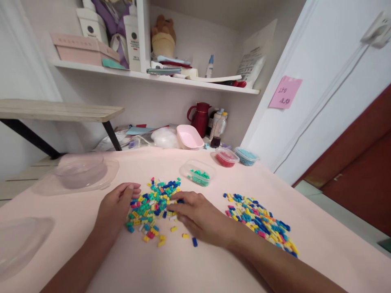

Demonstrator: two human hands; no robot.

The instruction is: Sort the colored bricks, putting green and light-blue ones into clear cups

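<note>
A loose pile of small colored toy bricks (152, 203) lies on the pink-covered table, with green, yellow, blue, white and pink ones mixed. Along the pile's left edge rests my left hand (117, 203), its fingers stretched out and the thumb lying close to them; no brick shows in it. My right hand (197, 215) reaches in from the right, fingers apart and fingertips over the bricks. Those fingertips hide part of the pile. Beyond it stands a clear plastic tub (198, 173) with green bricks inside.
To the right spreads a second mixed brick pile (259, 221). Farther back are a tub of red bricks (226, 157) and a tub of light blue bricks (247, 156). Clear containers (81, 173) sit at left. A pink basin (189, 137) and a red jug (200, 119) stand behind.
</note>
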